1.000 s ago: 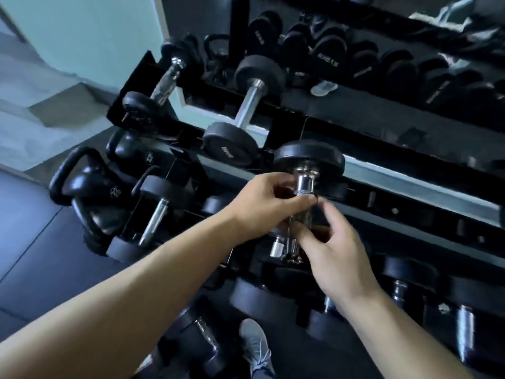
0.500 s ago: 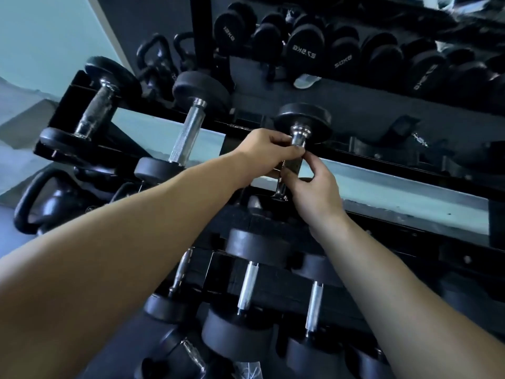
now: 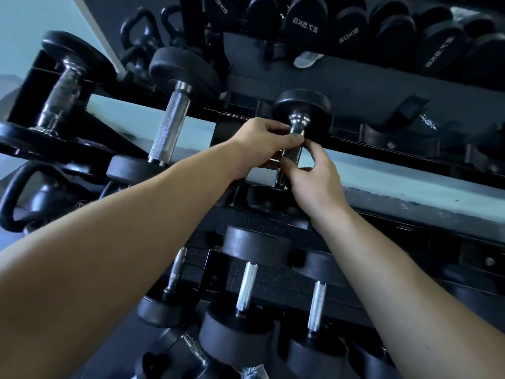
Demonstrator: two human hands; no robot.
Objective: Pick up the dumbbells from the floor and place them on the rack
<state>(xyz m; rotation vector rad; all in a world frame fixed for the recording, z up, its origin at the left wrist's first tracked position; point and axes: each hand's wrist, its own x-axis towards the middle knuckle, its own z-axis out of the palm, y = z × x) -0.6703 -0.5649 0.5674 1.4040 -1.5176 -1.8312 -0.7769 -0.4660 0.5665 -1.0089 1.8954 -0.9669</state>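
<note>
Since half a second ago, little has been changed in the grip, though the view has been tipped slightly so that the rack sits lower in the frame. The rack is seen as the largest thing, a black tiered frame crossing the scene from 9 o'clock to 3 o'clock, with a mirror behind it in which heavy dumbbells marked in kilograms are reflected at 12 o'clock. Kettlebells are parked at 9 o'clock, beside the rack's end. Two other dumbbells are already laid on the top tier: one at 10 o'clock and a second at 11 o'clock. Three more are stored on the lower tier at 6 o'clock.

The handled dumbbell is found just above centre, toward 12 o'clock, tilted with its far head against the rack's rear rail; its near head is hidden behind the hands, so it cannot be told whether that end is seated. Its knurled chrome handle is held by both hands. The left hand is closed over the handle from 9 o'clock, its fingers wrapped around the upper part. The right hand is brought in from 5 o'clock, its fingers pinching the handle just below.
</note>
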